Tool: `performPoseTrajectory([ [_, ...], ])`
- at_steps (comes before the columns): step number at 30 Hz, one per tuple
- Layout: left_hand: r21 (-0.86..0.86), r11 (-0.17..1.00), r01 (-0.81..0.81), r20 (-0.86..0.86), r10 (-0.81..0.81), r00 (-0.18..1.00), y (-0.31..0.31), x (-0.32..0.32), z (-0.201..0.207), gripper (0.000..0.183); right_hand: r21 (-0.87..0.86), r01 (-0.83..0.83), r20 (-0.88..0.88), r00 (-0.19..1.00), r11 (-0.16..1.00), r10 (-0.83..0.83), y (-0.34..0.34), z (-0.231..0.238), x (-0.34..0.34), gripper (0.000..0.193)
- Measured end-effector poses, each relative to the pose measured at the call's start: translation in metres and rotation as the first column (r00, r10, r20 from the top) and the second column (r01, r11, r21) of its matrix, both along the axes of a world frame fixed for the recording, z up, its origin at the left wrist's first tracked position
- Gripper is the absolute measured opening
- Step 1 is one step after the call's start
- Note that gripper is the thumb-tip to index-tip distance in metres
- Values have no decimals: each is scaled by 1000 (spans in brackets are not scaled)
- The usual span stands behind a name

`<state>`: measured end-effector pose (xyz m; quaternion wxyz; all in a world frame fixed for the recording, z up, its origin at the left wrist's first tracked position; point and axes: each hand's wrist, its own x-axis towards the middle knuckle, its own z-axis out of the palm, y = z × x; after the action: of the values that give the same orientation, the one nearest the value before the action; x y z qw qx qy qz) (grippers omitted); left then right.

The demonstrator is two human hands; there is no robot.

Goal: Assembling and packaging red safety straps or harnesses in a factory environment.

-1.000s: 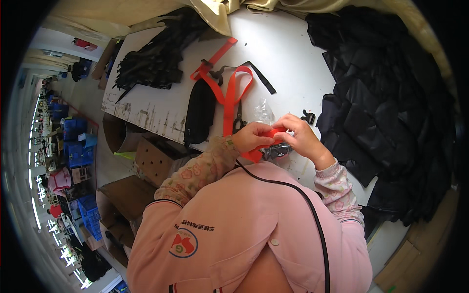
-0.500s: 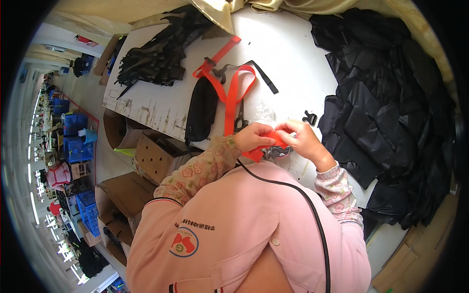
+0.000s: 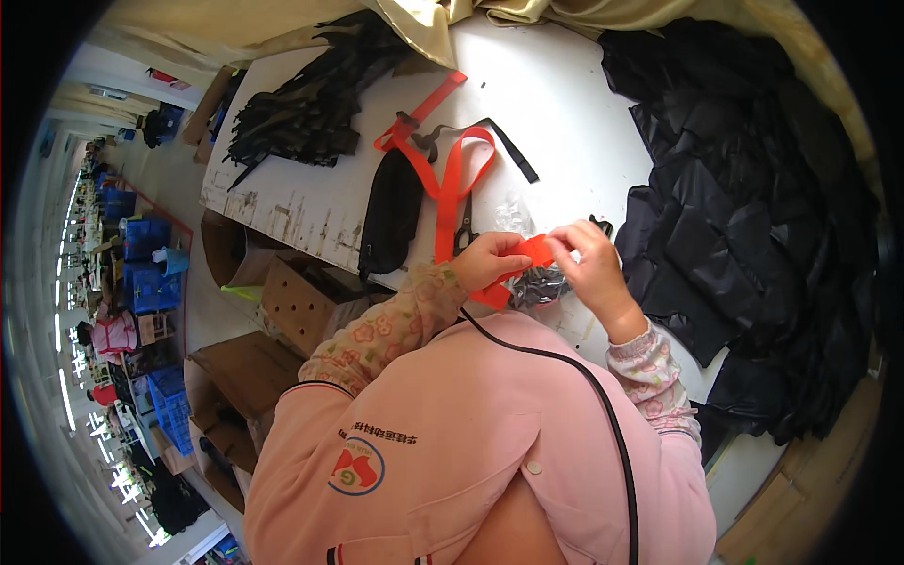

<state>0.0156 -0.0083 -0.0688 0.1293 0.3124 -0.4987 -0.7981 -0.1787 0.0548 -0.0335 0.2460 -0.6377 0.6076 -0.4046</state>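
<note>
An orange-red webbing strap is stretched between my two hands near the table's front edge. My left hand is closed on it, thumb on top. The fingers of my right hand pinch its other end. More of the strap loops away over the table toward a black pouch, which lies to the left. Behind my left hand, black scissors lie partly hidden by the strap. A clear plastic bag with dark pieces inside sits under my hands. A black buckle is mostly covered by my right hand.
Black strips are heaped at the far left of the white table. Piled black fabric pieces cover the right side. Cardboard boxes stand below the left edge. A beige curtain hangs along the back.
My right hand has shifted slightly right, partly covering the black buckle. More of the orange-red strap shows between my hands, and the plastic bag is less hidden.
</note>
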Motion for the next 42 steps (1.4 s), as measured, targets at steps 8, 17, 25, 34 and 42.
performPoseTrajectory([
  [8,-378,924,48,145,8,989,8,-10,8,13,7,-115,-184,976,993,115,3,-12,13,7],
  [17,-257,966,28,171,17,985,0,-7,4,15,127,219,581,774,968,-251,-11,-13,-15,26],
  [25,-425,901,-90,74,134,988,7,-13,4,17,481,-69,313,945,874,-97,2,-23,2,39],
  [34,-730,682,-57,110,199,974,10,-15,10,15,486,-262,746,621,834,-240,4,-29,2,20],
  [42,-599,791,-126,94,226,970,10,-14,13,15,443,-327,835,489,835,-251,5,-20,2,22],
])
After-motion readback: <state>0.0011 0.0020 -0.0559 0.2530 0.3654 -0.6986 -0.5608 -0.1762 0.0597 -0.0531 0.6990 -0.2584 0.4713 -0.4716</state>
